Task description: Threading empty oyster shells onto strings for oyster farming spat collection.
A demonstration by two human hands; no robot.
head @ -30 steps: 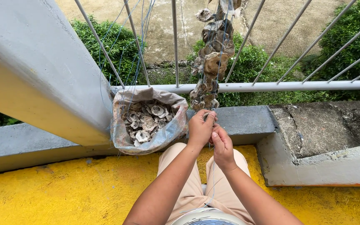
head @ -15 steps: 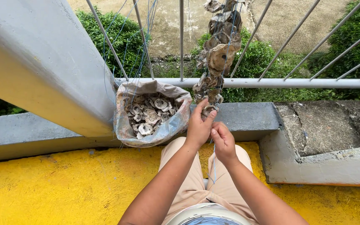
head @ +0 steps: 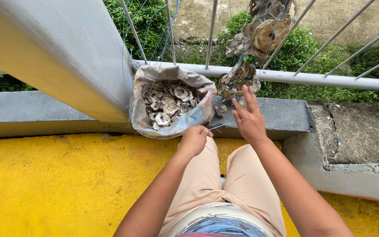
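The string of oyster shells hangs from the railing above the concrete ledge, just right of the sack of shells. The thin line is best kept taut and drawn slowly, so that the lowest shells are not knocked loose. The line is pinched in the closed left hand near the sack's rim. The right hand is held open, fingers spread, its fingertips touching the lowest shells
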